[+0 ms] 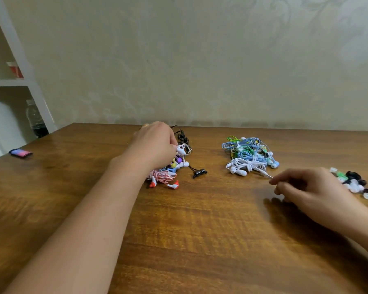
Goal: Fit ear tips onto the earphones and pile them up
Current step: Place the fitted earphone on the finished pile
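On the brown wooden tabletop [179, 230], my left hand [155, 145] curls its fingers into the mixed-colour earphone tangle [170, 168]. Right of it lies the blue-green-white earphone pile [248, 154]; my right hand [310, 187] pinches its white cord's plug [267, 175], loose black-and-white ear tips [353, 182] just beyond.

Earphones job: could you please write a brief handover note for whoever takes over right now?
Left hand: reaching into the mixed earphone pile, fingers curled on a white earphone.
Right hand: curled, fingertips at the jack of the white bundle; whether it pinches it is unclear.
Bundled earphone pile sits right of centre on the table.
Loose ear tips lie at far right.
Done: which pile is finished cannot be told.
Left: fit tips, pile earphones.
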